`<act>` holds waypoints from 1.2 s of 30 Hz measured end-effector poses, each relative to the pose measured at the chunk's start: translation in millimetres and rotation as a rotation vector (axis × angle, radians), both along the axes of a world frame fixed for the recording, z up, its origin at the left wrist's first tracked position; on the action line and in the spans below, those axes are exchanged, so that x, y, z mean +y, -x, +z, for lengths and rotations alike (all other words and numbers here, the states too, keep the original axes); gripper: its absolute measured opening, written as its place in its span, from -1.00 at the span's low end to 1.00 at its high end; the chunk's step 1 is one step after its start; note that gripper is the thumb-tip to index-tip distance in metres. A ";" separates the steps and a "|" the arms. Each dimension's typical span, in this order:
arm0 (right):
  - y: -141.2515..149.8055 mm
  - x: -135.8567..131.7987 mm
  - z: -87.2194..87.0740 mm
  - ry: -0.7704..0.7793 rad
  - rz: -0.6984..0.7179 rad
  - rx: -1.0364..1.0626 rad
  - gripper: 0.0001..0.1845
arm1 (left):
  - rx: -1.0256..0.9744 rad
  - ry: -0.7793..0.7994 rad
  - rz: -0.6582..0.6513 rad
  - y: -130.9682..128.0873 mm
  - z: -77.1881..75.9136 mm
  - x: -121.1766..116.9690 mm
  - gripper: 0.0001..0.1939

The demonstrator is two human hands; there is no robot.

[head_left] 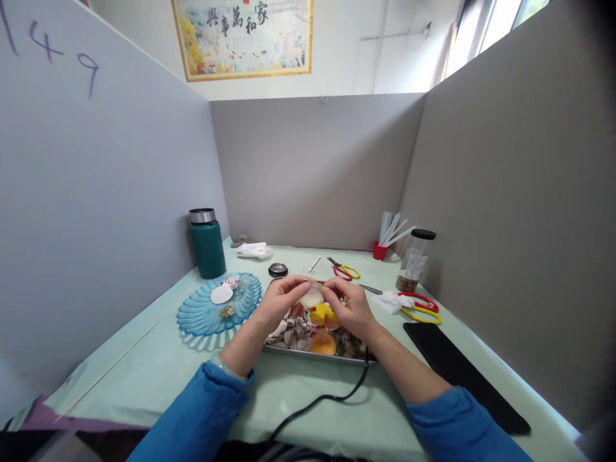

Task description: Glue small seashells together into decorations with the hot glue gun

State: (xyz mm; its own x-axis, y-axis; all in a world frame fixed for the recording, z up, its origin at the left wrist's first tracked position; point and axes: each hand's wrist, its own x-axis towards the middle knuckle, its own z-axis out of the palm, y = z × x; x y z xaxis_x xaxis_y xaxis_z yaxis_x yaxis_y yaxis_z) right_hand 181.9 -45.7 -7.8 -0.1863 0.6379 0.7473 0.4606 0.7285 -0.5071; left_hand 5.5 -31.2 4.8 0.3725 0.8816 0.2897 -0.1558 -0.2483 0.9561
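Observation:
Over a metal tray [312, 354] of seashells, both my hands hold a pale, round, flat disc [312, 298] by its upper edge. The fingers and thumb of my left hand [283, 300] pinch its left side. On the right side, my right hand [351, 309] grips it in the same way, and the fingers partly cover the rim. Below the disc, a yellow thing that looks like a glue gun [323, 314] lies among the shells. An orange shell [323, 343] is near the tray's front edge.
A blue scalloped plate [192, 317] with a white disc stands left, before a green bottle [206, 247]. Scissors [347, 272], larger scissors [423, 308], a jar [414, 263], a red cup of white sticks [380, 250] and a black slab [464, 375] lie right. A black cord [327, 398] crosses the front.

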 end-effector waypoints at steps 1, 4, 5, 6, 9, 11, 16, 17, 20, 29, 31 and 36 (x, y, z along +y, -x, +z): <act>-0.1 0.9 -0.9 0.011 -0.006 0.008 -0.81 | -0.004 0.000 -0.014 0.1 -0.4 0.4 -0.65; -0.1 1.3 -1.5 0.021 -0.009 0.011 -0.80 | -0.008 -0.018 -0.041 0.6 -1.6 1.2 -0.65; 0.1 0.8 -1.0 0.018 -0.010 0.005 -0.79 | -0.001 -0.022 -0.045 0.7 -2.0 1.5 -0.67; 0.2 0.2 -0.3 0.012 -0.013 -0.004 -0.79 | 0.010 -0.025 -0.049 0.8 -2.3 1.7 -0.69; 0.8 -2.0 2.3 -0.008 -0.034 -0.047 -0.80 | 0.034 -0.027 -0.051 0.9 -2.6 2.3 -0.71; 1.1 -3.0 3.8 -0.018 -0.047 -0.084 -0.80 | 0.035 -0.029 -0.036 0.9 -2.2 2.6 -0.70; 1.6 -4.5 5.7 -0.034 -0.055 -0.149 -0.78 | 0.044 -0.049 0.013 1.4 -1.4 3.3 -0.70; 1.6 -4.7 5.9 -0.033 -0.061 -0.151 -0.78 | 0.046 -0.050 0.017 1.7 -1.6 3.6 -0.70; 1.4 -5.2 6.0 -0.024 -0.080 -0.151 -0.76 | 0.052 -0.042 0.013 2.3 -3.1 4.5 -0.69; 1.3 -4.8 5.2 -0.006 -0.091 -0.159 -0.70 | 0.068 -0.012 0.027 0.4 0.3 0.4 -0.69; 1.4 -4.2 5.0 0.002 -0.090 -0.156 -0.69 | 0.080 -0.015 0.031 0.2 1.0 -0.6 -0.70; 1.2 -3.4 4.6 0.013 -0.084 -0.153 -0.65 | 0.094 -0.017 0.025 0.7 1.4 -1.2 -0.70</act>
State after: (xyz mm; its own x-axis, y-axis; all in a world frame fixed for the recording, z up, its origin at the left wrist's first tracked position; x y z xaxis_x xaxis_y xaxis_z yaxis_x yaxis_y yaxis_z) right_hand 180.7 -49.1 -3.1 -0.2431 0.6652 0.7060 0.5924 0.6782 -0.4350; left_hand 4.8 -32.4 6.1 0.3768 0.8862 0.2697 -0.0596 -0.2674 0.9618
